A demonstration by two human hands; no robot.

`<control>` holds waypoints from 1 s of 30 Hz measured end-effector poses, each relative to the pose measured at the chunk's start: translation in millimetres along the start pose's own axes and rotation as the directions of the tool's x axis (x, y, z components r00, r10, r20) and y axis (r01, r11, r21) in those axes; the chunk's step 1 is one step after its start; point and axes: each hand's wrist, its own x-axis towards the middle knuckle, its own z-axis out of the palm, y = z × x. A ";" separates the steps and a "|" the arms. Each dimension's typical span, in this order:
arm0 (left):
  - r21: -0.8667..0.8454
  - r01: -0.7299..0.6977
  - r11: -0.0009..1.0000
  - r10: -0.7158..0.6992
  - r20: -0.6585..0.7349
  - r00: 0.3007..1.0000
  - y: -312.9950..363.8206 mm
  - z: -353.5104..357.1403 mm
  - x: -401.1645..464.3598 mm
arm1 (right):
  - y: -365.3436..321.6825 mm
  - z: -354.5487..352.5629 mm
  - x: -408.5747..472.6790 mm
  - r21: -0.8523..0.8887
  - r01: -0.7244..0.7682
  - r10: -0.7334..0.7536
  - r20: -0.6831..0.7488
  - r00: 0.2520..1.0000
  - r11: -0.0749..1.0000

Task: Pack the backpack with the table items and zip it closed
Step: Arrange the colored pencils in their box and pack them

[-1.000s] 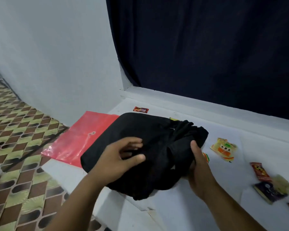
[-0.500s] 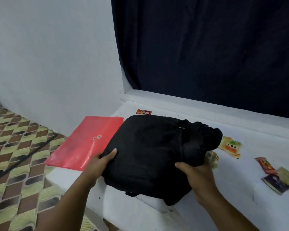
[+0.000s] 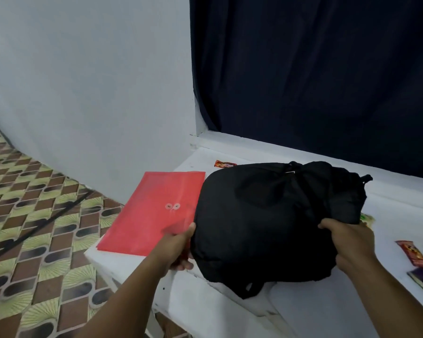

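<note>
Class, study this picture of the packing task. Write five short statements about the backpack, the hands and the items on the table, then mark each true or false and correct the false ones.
1. Both hands hold the backpack. True: the left hand grips its left edge, the right hand its right side.
2. The red folder lies inside the backpack. False: it lies on the table, left of the backpack.
3. A snack packet lies behind the backpack, near the wall. True.
4. The backpack is blue. False: it is black.
5. All packets are packed. False: some lie on the table at the right.
</note>
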 end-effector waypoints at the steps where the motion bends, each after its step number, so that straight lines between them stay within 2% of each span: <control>1: 0.005 -0.007 1.000 0.007 -0.020 1.000 0.0 0.6 0.6 | -2.2 0.5 4.1 0.003 -0.006 0.006 -0.003 1.000 1.000; 5: 0.112 -0.033 0.993 0.048 -0.137 0.989 0.2 -2.5 5.0 | -13.8 -1.6 20.7 0.058 -0.078 0.078 0.008 0.997 0.995; 10: 0.157 -0.176 0.972 0.189 -0.075 0.979 21.9 25.5 1.7 | -12.9 -4.9 37.4 0.060 -0.257 0.250 0.102 0.963 0.965; 12: 0.177 -0.194 0.965 0.216 -0.109 0.970 28.9 35.2 4.4 | -15.8 -3.8 40.5 0.067 -0.278 0.268 0.127 0.955 0.958; 17: 0.186 -0.313 0.931 0.346 -0.184 0.920 48.4 35.2 10.3 | -39.2 -2.0 45.2 0.140 -0.196 0.172 0.165 0.971 0.971; 22: 0.215 -0.446 0.869 0.485 -0.185 0.855 81.7 53.3 13.6 | -62.3 -14.8 58.8 0.188 -0.068 0.044 0.132 0.990 0.980; 24: 0.273 -0.459 0.845 0.515 -0.184 0.837 82.8 66.0 21.5 | -56.2 -22.1 64.4 0.162 -0.058 0.040 0.115 0.993 0.985; 28: 0.362 -0.423 0.830 0.503 -0.160 0.849 65.3 86.3 35.3 | -19.2 -38.5 72.5 0.056 -0.046 0.042 0.059 0.997 0.997; 30: 0.327 -0.385 0.863 0.458 -0.184 0.870 57.2 88.7 37.0 | -2.5 -45.3 76.2 0.016 -0.029 0.028 0.034 0.999 0.999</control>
